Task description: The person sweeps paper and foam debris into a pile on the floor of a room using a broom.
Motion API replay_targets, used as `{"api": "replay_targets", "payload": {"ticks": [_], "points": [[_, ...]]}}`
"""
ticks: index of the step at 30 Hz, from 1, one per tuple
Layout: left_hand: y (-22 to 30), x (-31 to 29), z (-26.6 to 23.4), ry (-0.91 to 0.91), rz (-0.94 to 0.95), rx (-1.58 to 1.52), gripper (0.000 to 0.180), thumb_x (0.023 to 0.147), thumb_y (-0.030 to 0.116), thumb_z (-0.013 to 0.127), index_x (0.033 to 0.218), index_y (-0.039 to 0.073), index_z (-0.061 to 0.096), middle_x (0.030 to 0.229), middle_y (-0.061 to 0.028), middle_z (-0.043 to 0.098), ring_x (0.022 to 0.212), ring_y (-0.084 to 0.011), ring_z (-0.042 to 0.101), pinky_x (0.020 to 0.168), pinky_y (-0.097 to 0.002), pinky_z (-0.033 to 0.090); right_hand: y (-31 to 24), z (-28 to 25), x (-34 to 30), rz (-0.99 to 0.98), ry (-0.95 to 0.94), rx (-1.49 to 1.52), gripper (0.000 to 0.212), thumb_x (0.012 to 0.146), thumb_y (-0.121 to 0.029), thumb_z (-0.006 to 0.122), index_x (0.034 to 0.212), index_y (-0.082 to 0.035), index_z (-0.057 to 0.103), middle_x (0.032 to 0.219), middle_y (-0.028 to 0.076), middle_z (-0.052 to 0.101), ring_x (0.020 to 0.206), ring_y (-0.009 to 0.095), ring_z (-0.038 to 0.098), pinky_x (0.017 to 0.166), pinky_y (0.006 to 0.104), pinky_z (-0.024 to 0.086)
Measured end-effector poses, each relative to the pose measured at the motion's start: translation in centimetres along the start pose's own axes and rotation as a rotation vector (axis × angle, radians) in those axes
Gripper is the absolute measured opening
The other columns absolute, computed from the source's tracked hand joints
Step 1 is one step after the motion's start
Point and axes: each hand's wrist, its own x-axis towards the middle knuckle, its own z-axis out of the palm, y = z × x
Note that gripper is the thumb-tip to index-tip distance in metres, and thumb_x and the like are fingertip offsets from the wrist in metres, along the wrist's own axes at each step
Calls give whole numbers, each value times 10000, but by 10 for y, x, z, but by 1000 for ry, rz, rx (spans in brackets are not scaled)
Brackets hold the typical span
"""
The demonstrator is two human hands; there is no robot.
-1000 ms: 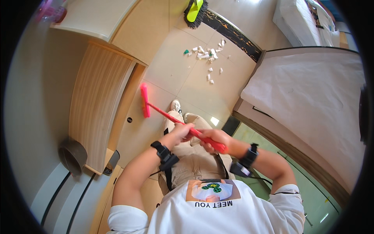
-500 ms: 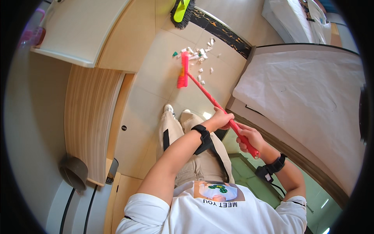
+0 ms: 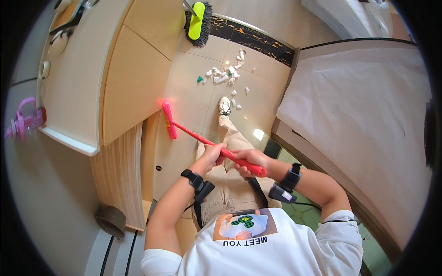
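Both my hands are closed around the red handle of a broom (image 3: 169, 120). My left hand (image 3: 212, 155) grips it lower down, above my legs. My right hand (image 3: 251, 161) wraps it near its top end, which points at my right side. The broom's pink head is at the foot of the wooden cabinet on the left, at or just above the floor. White crumpled scraps (image 3: 222, 76) and a few green bits lie scattered on the tiles beyond my forward foot, apart from the broom head.
A lime-green mop head (image 3: 196, 20) with dark fringe stands at the far left of the tiles. The wooden cabinet (image 3: 138, 69) borders the left. A white-covered surface (image 3: 350, 106) fills the right. A dark marbled strip (image 3: 253, 39) crosses the floor's far side.
The broom head has swung left and nearer to me, away from the scraps. Both hands have moved left with the handle. One foot has stepped forward toward the scraps, and the view has shifted.
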Motion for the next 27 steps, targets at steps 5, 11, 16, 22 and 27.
{"api": "replay_targets", "payload": {"ticks": [5,11,16,22,27], "points": [[76,39,72,-9,88,127,279,787,278,531,558,152,435,472,50,374,386,-62,327,375,-216,242,-91,-34,-42,-29,40,-27,358,882,-179,427,1233,-146,367,675,17,448,445,69,404,350,190,340],[144,52,179,-317,235,121,251,791,298,530,665,112,418,537,11,438,424,-77,407,376,-208,306,-141,-55,-138,-262,237,-73,413,885,-168,394,1290,-117,329,668,19,457,432,74,416,357,198,354],[173,12,196,-293,313,195,410,762,202,588,947,67,247,639,-43,480,461,-99,470,384,-214,371,-139,-22,-173,-364,399,-190,394,893,-188,380,1274,-99,328,657,38,494,436,101,484,389,235,418],[223,-57,144,-278,325,25,225,786,146,536,951,90,394,678,-11,452,504,-104,469,451,-241,418,-143,-17,-164,-514,116,14,390,882,-291,436,1184,-50,379,651,62,510,497,141,537,494,276,487],[253,-98,86,-417,101,161,92,826,191,472,846,106,444,534,-11,472,417,-114,424,433,-247,375,-167,16,-46,-627,359,180,404,842,-399,475,1008,-31,453,642,77,516,547,163,549,473,295,455]]}}
